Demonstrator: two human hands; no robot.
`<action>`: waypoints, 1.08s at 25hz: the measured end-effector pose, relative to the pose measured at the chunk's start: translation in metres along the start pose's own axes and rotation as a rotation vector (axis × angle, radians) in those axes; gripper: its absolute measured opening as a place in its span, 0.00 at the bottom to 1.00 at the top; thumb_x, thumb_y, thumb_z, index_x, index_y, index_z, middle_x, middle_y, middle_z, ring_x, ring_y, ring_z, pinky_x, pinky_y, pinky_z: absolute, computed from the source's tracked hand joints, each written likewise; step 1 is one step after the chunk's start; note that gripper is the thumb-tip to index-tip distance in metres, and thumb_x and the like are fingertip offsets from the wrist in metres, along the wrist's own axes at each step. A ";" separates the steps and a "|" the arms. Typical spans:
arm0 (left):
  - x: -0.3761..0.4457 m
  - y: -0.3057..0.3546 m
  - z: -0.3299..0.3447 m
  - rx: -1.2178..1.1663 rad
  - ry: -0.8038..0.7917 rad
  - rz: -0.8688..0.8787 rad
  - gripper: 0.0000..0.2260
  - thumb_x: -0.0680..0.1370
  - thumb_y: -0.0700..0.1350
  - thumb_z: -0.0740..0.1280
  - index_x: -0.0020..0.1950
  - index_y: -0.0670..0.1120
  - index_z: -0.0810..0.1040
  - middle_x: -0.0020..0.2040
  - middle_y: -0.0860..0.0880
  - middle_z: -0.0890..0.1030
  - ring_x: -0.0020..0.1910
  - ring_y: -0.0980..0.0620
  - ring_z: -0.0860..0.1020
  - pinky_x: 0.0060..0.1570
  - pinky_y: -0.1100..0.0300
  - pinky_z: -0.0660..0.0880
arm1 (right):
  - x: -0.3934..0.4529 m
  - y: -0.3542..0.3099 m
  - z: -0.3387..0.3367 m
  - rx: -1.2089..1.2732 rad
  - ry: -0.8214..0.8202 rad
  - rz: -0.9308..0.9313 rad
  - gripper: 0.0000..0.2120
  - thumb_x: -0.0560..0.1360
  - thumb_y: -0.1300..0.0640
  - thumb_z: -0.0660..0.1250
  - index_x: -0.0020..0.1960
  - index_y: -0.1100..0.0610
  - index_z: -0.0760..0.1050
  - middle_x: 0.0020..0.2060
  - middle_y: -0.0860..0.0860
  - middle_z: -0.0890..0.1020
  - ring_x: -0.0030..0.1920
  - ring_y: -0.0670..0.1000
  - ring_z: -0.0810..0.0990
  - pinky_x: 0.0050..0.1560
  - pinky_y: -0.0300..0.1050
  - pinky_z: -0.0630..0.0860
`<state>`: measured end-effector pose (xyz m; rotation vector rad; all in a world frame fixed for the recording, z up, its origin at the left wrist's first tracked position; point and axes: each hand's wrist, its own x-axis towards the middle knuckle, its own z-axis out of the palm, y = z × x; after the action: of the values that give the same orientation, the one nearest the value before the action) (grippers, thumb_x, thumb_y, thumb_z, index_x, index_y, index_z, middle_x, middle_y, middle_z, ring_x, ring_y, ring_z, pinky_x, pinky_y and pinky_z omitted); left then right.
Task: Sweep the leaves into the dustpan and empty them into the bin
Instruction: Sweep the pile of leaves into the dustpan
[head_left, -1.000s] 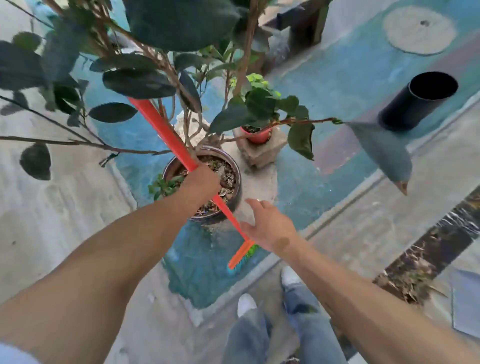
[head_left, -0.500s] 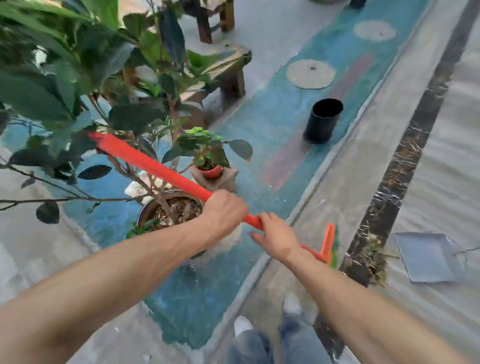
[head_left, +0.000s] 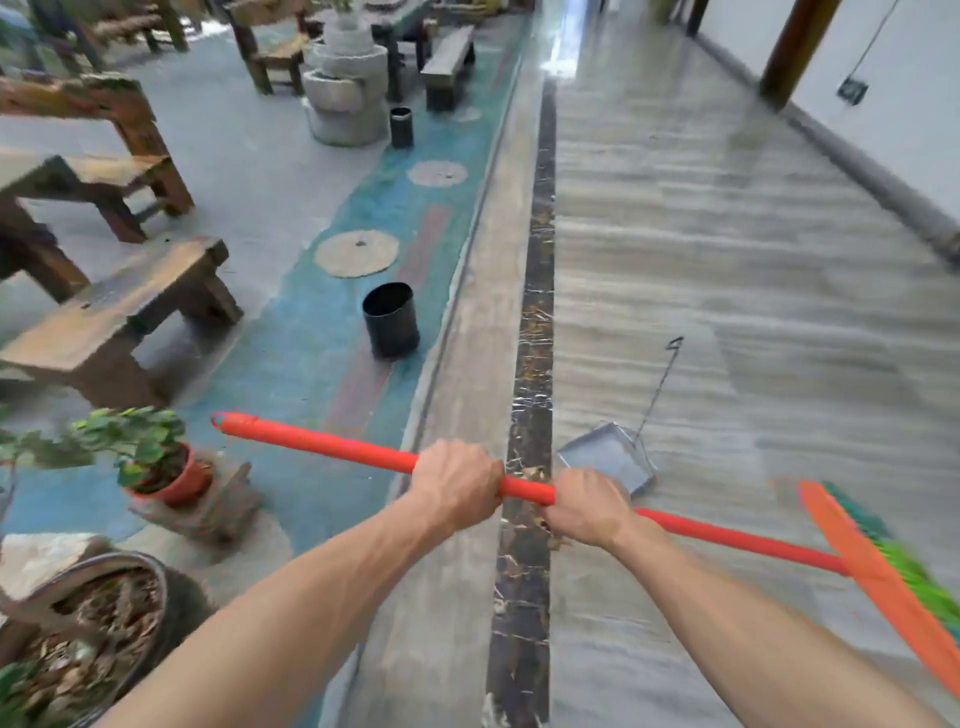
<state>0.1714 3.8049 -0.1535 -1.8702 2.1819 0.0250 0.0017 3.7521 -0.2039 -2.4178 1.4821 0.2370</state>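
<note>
I hold an orange broom (head_left: 322, 447) almost level across my body. My left hand (head_left: 457, 486) grips the handle near its middle, and my right hand (head_left: 589, 506) grips it just to the right. The broom's orange head with green bristles (head_left: 893, 566) hangs at the lower right above the grey floor. A grey metal dustpan (head_left: 605, 457) with a thin upright wire handle lies on the floor just beyond my right hand. A black round bin (head_left: 390, 320) stands open on the blue-painted strip ahead. Dry leaf litter (head_left: 535, 332) lies along the dark floor strip.
Potted plants stand at the lower left: a small red pot (head_left: 179, 480) on a stone block and a large dark pot (head_left: 98, 613). Wooden benches (head_left: 130, 306) and tables fill the left. A stack of stone rings (head_left: 345, 88) and a second black bin (head_left: 401, 126) stand farther off.
My view has lifted and turned right, away from the plants. My right hand closed round the handle. The broom swung from pointing down to level, its head now at the right.
</note>
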 end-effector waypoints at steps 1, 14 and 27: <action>0.020 0.036 -0.011 -0.001 0.032 0.030 0.12 0.74 0.52 0.62 0.46 0.47 0.81 0.42 0.46 0.83 0.42 0.40 0.82 0.33 0.55 0.68 | -0.013 0.042 -0.009 -0.010 0.024 0.027 0.16 0.70 0.45 0.61 0.46 0.55 0.80 0.46 0.57 0.84 0.49 0.61 0.83 0.46 0.48 0.78; 0.198 0.297 -0.078 -0.125 0.255 0.182 0.08 0.75 0.53 0.58 0.40 0.50 0.68 0.37 0.46 0.79 0.32 0.41 0.78 0.27 0.56 0.63 | -0.062 0.363 -0.093 -0.289 0.131 0.140 0.14 0.70 0.48 0.60 0.42 0.54 0.80 0.42 0.55 0.85 0.45 0.60 0.83 0.37 0.46 0.68; 0.471 0.346 -0.143 -0.316 0.246 0.228 0.07 0.78 0.50 0.58 0.43 0.50 0.61 0.42 0.46 0.81 0.38 0.38 0.80 0.30 0.54 0.63 | 0.117 0.559 -0.212 -0.498 0.145 0.081 0.14 0.72 0.51 0.59 0.48 0.54 0.81 0.46 0.56 0.85 0.48 0.61 0.83 0.41 0.46 0.73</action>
<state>-0.2549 3.3803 -0.1706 -1.8501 2.6870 0.2055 -0.4454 3.3456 -0.1290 -2.8072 1.7572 0.5130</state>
